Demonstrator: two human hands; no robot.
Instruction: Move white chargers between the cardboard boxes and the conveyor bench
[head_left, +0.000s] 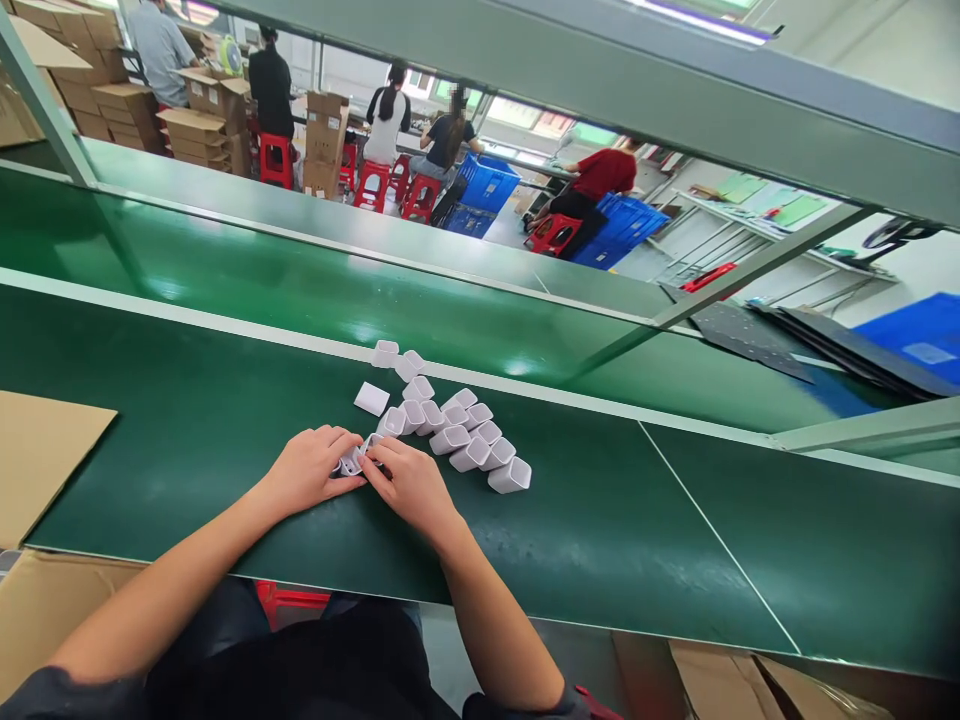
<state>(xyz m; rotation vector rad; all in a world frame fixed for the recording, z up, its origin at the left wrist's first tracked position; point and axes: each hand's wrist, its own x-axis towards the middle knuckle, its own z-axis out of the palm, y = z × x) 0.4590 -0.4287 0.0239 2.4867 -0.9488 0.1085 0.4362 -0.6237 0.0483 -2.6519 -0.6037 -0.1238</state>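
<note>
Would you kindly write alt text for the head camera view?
A person's left hand and right hand hold small white parts on a green work surface, beside a cluster of open white containers. Beyond, people sit or stand near red stools, blue crates and cardboard boxes.

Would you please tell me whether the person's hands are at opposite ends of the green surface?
No, the left hand and right hand are close together at white parts.

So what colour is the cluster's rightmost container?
White: the rightmost container shows best in the head view.
</note>
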